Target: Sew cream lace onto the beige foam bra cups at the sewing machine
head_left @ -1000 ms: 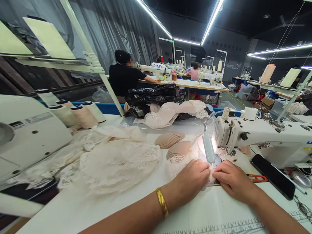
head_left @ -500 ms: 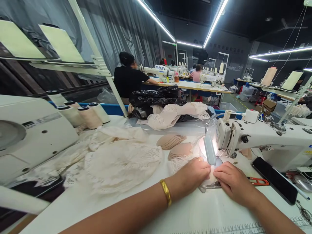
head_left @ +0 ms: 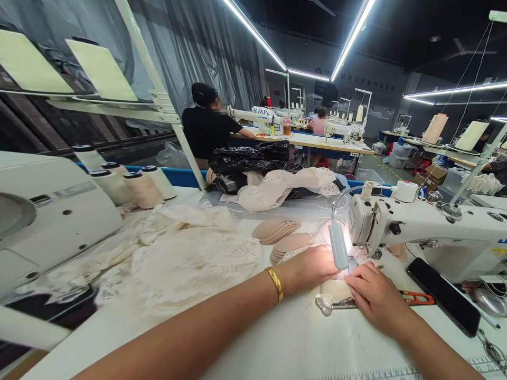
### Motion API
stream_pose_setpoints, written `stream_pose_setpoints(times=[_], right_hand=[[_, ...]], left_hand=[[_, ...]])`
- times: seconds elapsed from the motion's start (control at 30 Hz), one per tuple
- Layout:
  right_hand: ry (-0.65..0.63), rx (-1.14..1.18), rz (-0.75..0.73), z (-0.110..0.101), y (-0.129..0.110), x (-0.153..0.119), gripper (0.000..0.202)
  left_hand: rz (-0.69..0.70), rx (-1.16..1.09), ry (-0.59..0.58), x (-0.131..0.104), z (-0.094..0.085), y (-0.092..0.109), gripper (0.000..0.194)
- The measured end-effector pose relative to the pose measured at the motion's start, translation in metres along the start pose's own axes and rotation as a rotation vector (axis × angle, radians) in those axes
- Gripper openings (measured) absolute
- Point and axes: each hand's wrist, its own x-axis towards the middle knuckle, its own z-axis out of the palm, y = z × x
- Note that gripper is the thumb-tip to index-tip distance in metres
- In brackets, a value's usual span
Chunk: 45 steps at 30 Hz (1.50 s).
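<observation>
My left hand (head_left: 312, 269), below a gold bangle (head_left: 275, 283), is closed on pale lace fabric (head_left: 295, 254) beside the sewing machine's needle area. The grey lamp head (head_left: 338, 245) hides some of its fingertips. Close to its right, my right hand (head_left: 374, 295) has thumb and fingers pinched together at the near edge of the same pale piece. The white sewing machine (head_left: 423, 224) stands just beyond it. Orange-handled thread snips (head_left: 418, 298) lie partly beneath my right hand. Left of the lace are two stacks of beige cup pads (head_left: 276, 231).
A heap of cream lace (head_left: 194, 269) covers the table's left side. A black phone (head_left: 443, 296) lies at right, with a ruler strip (head_left: 396, 371) along the front edge. Thread cones (head_left: 143, 189) stand at back left. A co-worker (head_left: 209, 124) sits beyond.
My left hand has moved slightly up and away from me, toward the machine, uncovering pale fabric and the tip of a metal tool below it. The right hand keeps nearly the same place.
</observation>
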Motion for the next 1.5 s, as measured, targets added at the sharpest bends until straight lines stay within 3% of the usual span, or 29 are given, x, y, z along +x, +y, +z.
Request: stream_pose_setpoints(times=[0.3,0.53,0.63,0.73,0.77,0.83,0.87,0.93,1.0,1.03,1.1,1.17,1.23,1.4,1.5], right_hand=[[-0.005,-0.043,0.045,0.003,0.004,0.000,0.020],[0.058,0.064,0.030,0.004,0.007,-0.002,0.024],[0.067,0.304,0.186,0.002,-0.004,-0.001,0.020],[0.031,0.767,0.470,0.002,-0.025,0.005,0.026],[0.041,0.922,0.546,0.003,-0.032,0.007,0.034],[0.100,1.154,0.634,0.004,-0.048,0.011,0.047],[0.142,1.222,0.653,0.006,-0.056,0.012,0.051],[0.250,1.282,0.658,0.011,-0.072,0.010,0.053],[0.356,1.269,0.646,0.018,-0.088,0.001,0.050],[0.398,1.244,0.641,0.024,-0.096,-0.005,0.048],[0.458,1.178,0.640,0.036,-0.110,-0.021,0.043],[0.484,1.120,0.646,0.046,-0.122,-0.037,0.040],[0.495,1.104,0.640,0.050,-0.127,-0.046,0.042],[0.534,1.184,0.701,0.040,-0.121,-0.045,0.050],[0.505,1.232,0.743,0.038,-0.114,-0.044,0.050]], left_hand=[[-0.024,0.104,0.052,-0.001,0.002,-0.004,0.027],[-0.100,0.113,0.120,0.008,0.019,-0.010,0.021],[-0.129,0.080,0.149,0.000,0.019,-0.007,0.019],[-0.129,0.026,0.185,-0.028,0.016,0.021,0.022],[-0.136,-0.023,0.206,-0.040,0.016,0.037,0.024],[-0.259,-0.360,0.281,-0.064,0.023,0.073,0.023],[-0.381,-0.596,0.279,-0.073,0.029,0.090,0.023],[-0.636,-1.221,0.153,-0.084,0.042,0.119,0.029],[-0.788,-1.627,0.338,-0.084,0.050,0.134,0.038],[-0.807,-1.722,0.508,-0.082,0.052,0.136,0.037],[-0.785,-1.758,0.855,-0.075,0.049,0.134,0.033],[-0.763,-1.745,1.079,-0.070,0.044,0.129,0.034],[-0.748,-1.739,1.129,-0.067,0.039,0.128,0.038],[-0.705,-1.757,0.951,-0.065,0.043,0.137,0.036],[-0.768,-1.852,1.036,-0.064,0.047,0.138,0.034]])
